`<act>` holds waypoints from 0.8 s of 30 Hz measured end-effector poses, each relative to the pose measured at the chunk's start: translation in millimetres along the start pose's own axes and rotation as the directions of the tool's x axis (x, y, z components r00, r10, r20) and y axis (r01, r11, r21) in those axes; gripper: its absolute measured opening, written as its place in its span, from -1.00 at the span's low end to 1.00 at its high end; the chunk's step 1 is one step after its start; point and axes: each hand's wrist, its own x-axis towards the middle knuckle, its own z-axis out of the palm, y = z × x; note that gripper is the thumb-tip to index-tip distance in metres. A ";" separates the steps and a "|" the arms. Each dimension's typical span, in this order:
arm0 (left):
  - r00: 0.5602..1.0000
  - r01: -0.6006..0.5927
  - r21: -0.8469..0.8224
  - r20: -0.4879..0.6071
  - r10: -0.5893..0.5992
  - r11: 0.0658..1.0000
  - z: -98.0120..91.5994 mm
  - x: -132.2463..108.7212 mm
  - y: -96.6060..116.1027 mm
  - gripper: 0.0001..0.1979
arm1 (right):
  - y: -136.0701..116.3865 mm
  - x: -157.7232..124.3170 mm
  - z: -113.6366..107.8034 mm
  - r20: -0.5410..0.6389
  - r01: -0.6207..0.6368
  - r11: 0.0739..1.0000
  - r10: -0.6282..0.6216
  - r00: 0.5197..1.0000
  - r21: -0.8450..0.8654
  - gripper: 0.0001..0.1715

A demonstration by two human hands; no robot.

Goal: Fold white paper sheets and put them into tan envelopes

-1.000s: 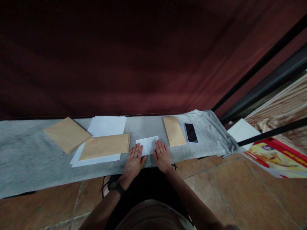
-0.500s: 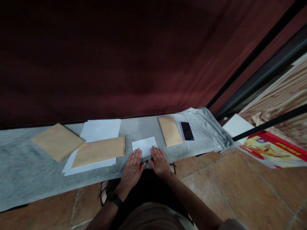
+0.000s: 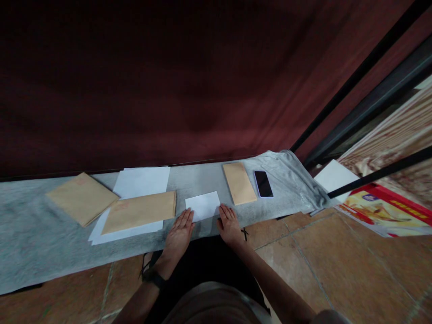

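Observation:
A small folded white paper (image 3: 203, 205) lies on the grey cloth (image 3: 40, 238) straight ahead. My left hand (image 3: 178, 236) rests flat with fingers stretched out, its fingertips at the paper's near left corner. Flat and open too, my right hand (image 3: 229, 223) touches the paper's near right corner. Neither hand holds anything. A brown envelope (image 3: 140, 211) lies on white sheets (image 3: 141, 181) just left of the paper. Another brown envelope (image 3: 239, 182) lies to the right, with a dark phone (image 3: 263, 183) beside it.
A third brown envelope (image 3: 81, 197) lies at the far left of the cloth. A dark red curtain (image 3: 168, 81) hangs behind. Tiled floor (image 3: 337, 265) lies to the right, with a white sheet (image 3: 332, 175), black bars (image 3: 378, 175) and a colourful poster (image 3: 384, 209).
Both hands have slid apart from the middle of the paper's near edge to its two near corners. The view shifted slightly.

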 end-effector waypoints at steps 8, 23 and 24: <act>1.000 -0.002 0.025 -0.022 0.002 1.000 -2.1 -1.1 -7.3 -0.47 | -1.1 -3.9 -7.9 0.030 -0.010 1.000 0.010 1.000 -0.011 -0.44; 1.000 -0.005 -0.060 -0.006 0.004 0.998 22.6 46.5 22.1 -0.36 | -45.3 58.5 28.3 0.093 0.107 0.994 -0.105 0.990 -0.017 -0.40; 1.000 0.016 -0.056 -0.005 -0.017 0.998 24.3 46.3 21.7 -0.36 | -43.0 58.0 29.0 0.092 0.097 0.995 -0.094 0.991 -0.031 -0.38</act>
